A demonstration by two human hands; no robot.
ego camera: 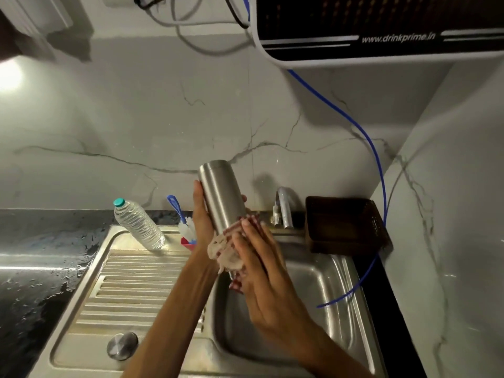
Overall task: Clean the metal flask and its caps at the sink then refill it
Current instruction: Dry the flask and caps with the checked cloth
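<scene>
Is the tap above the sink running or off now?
Off: no water falls from the tap into the sink.

**Metal flask held over the sink**

The metal flask (221, 197) is a plain steel cylinder with a brushed silver surface. It is held in the air above the sink (308, 282), tilted a little, with its flat closed end pointing up and away. Its lower part is wrapped in a wet red and white cloth (227, 253), so the mouth is hidden. No cap can be seen on it.
</scene>
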